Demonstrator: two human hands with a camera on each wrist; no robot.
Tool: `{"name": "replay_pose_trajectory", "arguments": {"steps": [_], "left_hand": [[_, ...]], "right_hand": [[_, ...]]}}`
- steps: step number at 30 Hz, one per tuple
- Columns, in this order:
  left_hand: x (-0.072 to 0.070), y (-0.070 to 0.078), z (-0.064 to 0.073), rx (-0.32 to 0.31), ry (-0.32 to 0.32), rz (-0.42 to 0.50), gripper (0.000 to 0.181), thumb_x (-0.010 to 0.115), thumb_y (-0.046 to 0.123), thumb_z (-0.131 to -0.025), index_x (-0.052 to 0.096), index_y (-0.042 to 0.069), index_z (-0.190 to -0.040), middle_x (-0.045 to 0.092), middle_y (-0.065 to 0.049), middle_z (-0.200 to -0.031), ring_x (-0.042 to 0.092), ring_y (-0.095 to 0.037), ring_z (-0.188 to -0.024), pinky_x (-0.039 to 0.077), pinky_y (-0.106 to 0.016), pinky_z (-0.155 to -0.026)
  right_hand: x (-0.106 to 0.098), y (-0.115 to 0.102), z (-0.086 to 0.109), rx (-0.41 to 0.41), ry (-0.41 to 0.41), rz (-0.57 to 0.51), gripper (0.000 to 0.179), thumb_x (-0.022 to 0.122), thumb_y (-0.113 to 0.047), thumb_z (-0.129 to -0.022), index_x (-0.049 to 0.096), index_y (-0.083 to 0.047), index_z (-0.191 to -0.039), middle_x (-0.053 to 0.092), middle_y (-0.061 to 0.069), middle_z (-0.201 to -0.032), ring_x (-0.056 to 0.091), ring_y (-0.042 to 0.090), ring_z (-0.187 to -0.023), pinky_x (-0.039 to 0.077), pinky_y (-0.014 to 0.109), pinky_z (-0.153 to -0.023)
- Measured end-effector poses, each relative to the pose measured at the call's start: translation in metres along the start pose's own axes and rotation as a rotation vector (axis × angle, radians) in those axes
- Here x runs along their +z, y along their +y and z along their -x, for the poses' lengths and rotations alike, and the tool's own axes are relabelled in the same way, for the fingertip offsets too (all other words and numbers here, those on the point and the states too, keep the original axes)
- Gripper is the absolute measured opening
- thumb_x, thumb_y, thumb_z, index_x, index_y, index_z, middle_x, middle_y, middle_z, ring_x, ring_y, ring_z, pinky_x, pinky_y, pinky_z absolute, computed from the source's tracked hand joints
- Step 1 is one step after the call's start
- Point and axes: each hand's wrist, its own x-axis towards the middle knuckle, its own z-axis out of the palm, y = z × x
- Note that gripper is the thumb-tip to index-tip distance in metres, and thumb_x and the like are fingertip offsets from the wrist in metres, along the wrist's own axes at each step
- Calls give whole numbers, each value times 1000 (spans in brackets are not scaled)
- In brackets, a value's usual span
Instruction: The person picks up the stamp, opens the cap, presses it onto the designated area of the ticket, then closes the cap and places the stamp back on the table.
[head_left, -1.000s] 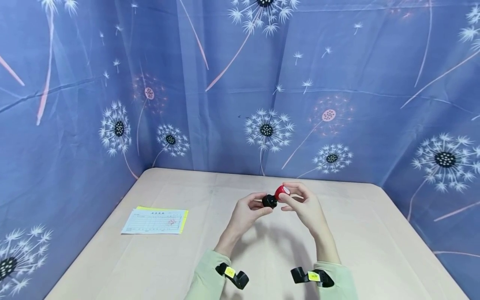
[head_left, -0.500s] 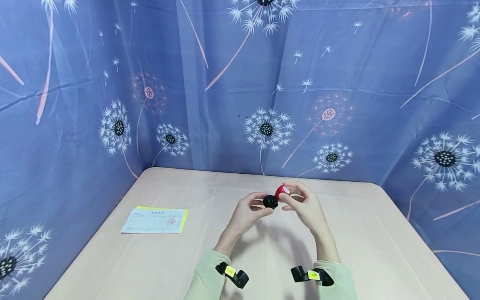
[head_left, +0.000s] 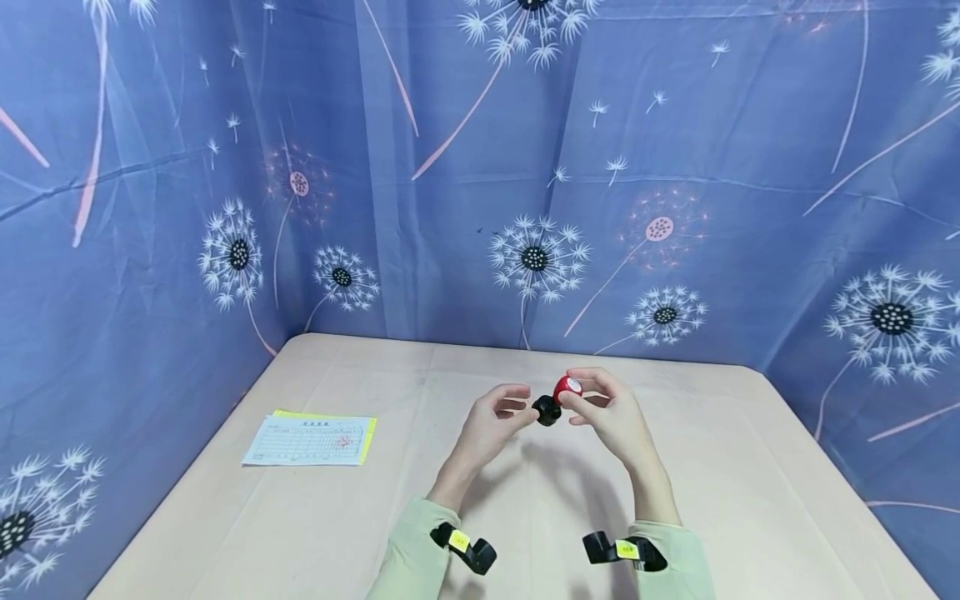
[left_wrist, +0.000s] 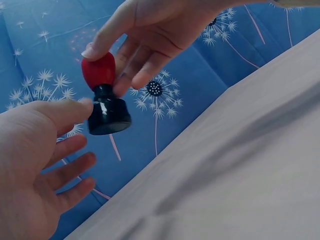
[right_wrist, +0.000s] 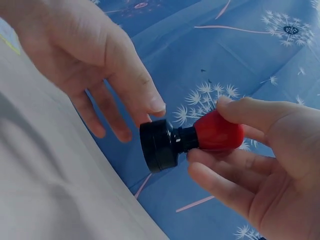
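Note:
My right hand [head_left: 611,417] grips a stamp by its rounded red handle [right_wrist: 220,132], between thumb and fingers, above the table. The stamp's black round base [right_wrist: 159,146] points toward my left hand and tilts down in the head view. My left hand [head_left: 487,425] is beside the base with its fingers spread loosely. Its thumb tip lies right at the base's edge in the left wrist view, while the other fingers stand apart from it. A pale label tops the red handle in the head view.
A printed form [head_left: 311,442] with red stamp marks lies on a yellow sheet [head_left: 369,442] at the left of the pale table [head_left: 420,375]. Blue dandelion-patterned cloth [head_left: 442,233] hangs behind and along the sides. Black straps [head_left: 465,550] sit on both green sleeves.
The left fingers have let go of the black base and stand apart from it. The stamp has shifted slightly right and down, its base tipping lower in the right hand's grip.

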Motion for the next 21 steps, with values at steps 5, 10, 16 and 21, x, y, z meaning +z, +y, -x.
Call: {"name": "replay_pose_trajectory", "arguments": {"steps": [5, 10, 16, 21], "left_hand": [[-2, 1, 0, -11, 33, -21, 32, 72, 32, -81, 64, 28, -112, 64, 8, -111, 61, -9, -100, 48, -31, -88], [-4, 0, 0, 5, 51, -7, 30, 70, 25, -83, 64, 21, -112, 64, 2, -112, 61, -11, -99, 48, -30, -88], [-4, -4, 0, 15, 59, -15, 29, 70, 22, -84, 64, 15, -112, 64, -4, -113, 61, -15, -99, 48, -30, -88], [-4, -5, 2, 16, 51, -47, 27, 68, 22, -85, 64, 18, -111, 64, 2, -110, 61, -12, -97, 47, -28, -87]], "right_hand": [[-4, 1, 1, -1, -10, 68, 40, 71, -23, -83, 58, -9, -119, 63, 21, -105, 68, 15, -80, 57, 41, -68], [-7, 4, 1, 24, -16, 131, 41, 71, -25, -83, 58, -9, -119, 63, 19, -105, 68, 24, -84, 58, 35, -66], [-8, 10, 1, 69, -18, 183, 39, 71, -21, -83, 58, -8, -118, 63, 18, -102, 66, 35, -89, 58, 35, -64], [-6, 14, 2, 98, -37, 227, 38, 71, -17, -83, 58, -8, -117, 63, 18, -104, 66, 29, -86, 57, 37, -65]]}}
